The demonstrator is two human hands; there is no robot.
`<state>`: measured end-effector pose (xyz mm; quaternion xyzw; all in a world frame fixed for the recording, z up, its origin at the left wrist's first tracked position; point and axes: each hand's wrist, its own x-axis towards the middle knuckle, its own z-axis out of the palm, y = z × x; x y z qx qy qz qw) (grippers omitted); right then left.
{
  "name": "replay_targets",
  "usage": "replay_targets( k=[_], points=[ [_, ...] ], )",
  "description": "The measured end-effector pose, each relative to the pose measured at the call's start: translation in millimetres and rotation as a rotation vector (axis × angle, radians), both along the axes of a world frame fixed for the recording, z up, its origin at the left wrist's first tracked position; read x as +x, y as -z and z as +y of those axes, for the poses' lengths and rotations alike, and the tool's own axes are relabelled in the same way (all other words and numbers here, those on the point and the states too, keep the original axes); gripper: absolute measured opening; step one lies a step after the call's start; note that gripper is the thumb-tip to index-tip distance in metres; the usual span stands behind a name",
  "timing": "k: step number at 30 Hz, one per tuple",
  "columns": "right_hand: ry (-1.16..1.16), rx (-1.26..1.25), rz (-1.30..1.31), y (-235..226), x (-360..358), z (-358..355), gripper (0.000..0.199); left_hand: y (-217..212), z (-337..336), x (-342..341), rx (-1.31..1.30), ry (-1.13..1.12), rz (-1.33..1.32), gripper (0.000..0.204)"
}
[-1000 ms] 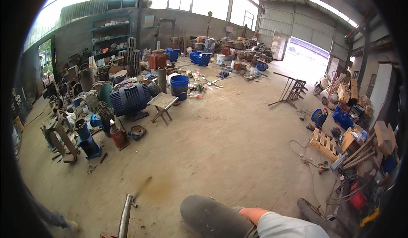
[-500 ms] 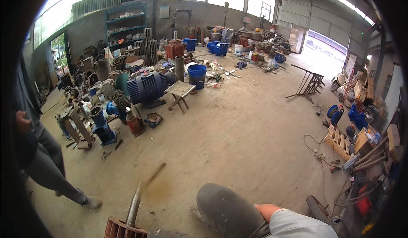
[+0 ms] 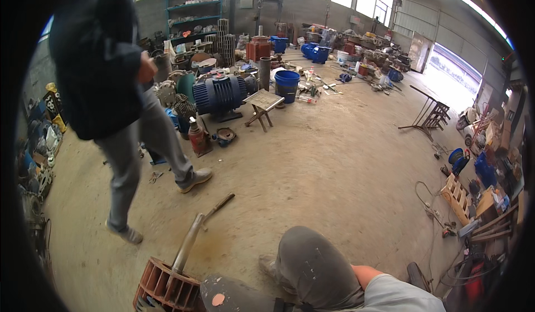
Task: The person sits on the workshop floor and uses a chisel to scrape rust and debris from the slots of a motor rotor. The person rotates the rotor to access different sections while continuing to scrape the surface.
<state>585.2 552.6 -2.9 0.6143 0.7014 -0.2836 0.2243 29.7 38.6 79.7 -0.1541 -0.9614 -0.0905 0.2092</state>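
Observation:
A rusty, slotted rotor [image 3: 167,281] with a bare metal shaft [image 3: 188,244] stands tilted on the floor at my lower left. My left hand [image 3: 149,305], in a grey glove, is at the rotor's near-left rim; the fingers that show look curled onto it, and the rest is cut off by the lower edge. Just past the shaft's tip lies a long-handled tool [image 3: 219,209], its far end partly hidden. My right forearm [image 3: 365,276] comes out of a light grey sleeve and passes behind my bent knee [image 3: 317,267], so the right hand is hidden.
A person [image 3: 106,89] in a dark jacket walks close by on the left. Beyond are a red bottle jack [image 3: 199,139], a blue electric motor [image 3: 220,96], a small stool [image 3: 263,103] and a blue bucket [image 3: 287,86]. Cables and a wooden crate [image 3: 456,200] lie at the right.
My view has turned left and down, so more of the rotor shows and my gloved left hand has come into sight. The person has stepped further into view from the left edge.

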Motion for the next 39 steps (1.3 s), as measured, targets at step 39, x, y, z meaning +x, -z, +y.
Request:
replay_targets(
  k=[39],
  points=[
    [-0.12, 0.422, 1.46, -319.5, -267.7, 80.4, 0.038, 43.9, -16.8, -22.7, -0.081, -0.337, -0.375, 0.061]
  ],
)
